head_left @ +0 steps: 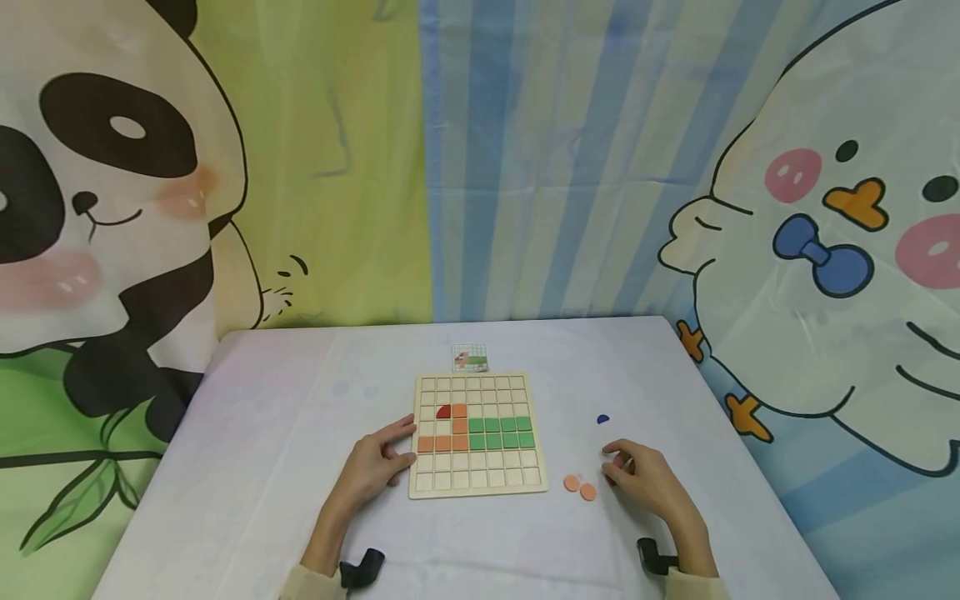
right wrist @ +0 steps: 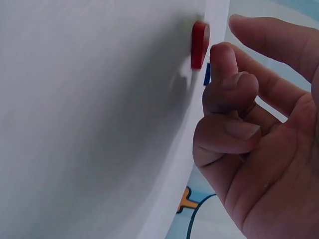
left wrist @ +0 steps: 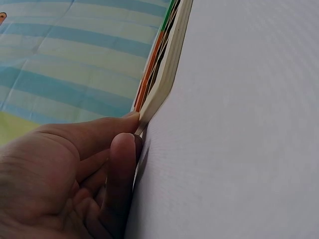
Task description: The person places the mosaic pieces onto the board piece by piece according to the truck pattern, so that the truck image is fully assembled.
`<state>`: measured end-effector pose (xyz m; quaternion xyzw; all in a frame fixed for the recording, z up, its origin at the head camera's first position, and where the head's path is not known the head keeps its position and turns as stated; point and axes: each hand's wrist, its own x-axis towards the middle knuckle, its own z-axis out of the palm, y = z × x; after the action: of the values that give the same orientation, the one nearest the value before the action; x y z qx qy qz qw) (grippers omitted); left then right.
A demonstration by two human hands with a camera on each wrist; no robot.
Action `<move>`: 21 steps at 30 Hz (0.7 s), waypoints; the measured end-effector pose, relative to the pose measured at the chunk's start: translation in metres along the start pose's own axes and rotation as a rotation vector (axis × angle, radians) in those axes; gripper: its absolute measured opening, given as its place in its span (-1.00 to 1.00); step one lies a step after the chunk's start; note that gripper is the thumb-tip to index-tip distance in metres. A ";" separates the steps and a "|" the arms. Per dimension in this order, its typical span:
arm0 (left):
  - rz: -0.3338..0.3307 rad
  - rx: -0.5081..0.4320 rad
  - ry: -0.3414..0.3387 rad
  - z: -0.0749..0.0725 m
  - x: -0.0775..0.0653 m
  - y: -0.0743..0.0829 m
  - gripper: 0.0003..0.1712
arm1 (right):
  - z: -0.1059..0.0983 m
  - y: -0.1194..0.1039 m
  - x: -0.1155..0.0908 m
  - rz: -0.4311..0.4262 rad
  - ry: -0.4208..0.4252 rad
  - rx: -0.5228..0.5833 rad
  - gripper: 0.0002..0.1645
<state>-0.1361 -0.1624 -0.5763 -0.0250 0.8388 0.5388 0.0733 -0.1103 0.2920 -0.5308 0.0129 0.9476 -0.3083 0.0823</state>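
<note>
A square pale wooden grid board (head_left: pixel 477 482) lies on the table, with orange square tiles (head_left: pixel 460 427), green square tiles (head_left: pixel 501 432) and a red quarter-round piece (head_left: pixel 444 412) on it. My left hand (head_left: pixel 367 471) touches the board's left edge with thumb and finger; the left wrist view shows the fingertips right at its corner. Right of the board, my right hand (head_left: pixel 645 479) hovers low with bent fingers and a gap between thumb and forefinger. A red piece (right wrist: pixel 199 45) appears just beyond those fingertips in the right wrist view, not held.
Two round orange pieces (head_left: pixel 580 487) lie between the board and my right hand. Farther back is a blue half-round piece (head_left: pixel 603 419). A small picture card (head_left: pixel 470 357) lies behind the board on the white-covered table (head_left: pixel 300 392). Cartoon-printed curtains (head_left: pixel 555 167) hang behind.
</note>
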 end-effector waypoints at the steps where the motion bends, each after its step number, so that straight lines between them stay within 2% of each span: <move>1: -0.001 0.001 0.001 0.000 0.000 0.000 -0.32 | -0.001 0.002 -0.001 0.001 0.000 -0.006 -0.70; 9: 0.000 -0.005 0.007 -0.001 -0.001 0.000 -0.33 | -0.004 0.011 -0.006 -0.001 -0.014 -0.030 -0.74; 21: 0.003 -0.010 0.008 0.002 0.000 -0.001 -0.34 | -0.003 0.016 -0.006 0.021 -0.058 -0.036 -0.58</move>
<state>-0.1358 -0.1615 -0.5779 -0.0262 0.8364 0.5431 0.0691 -0.1041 0.3068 -0.5365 0.0125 0.9500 -0.2907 0.1133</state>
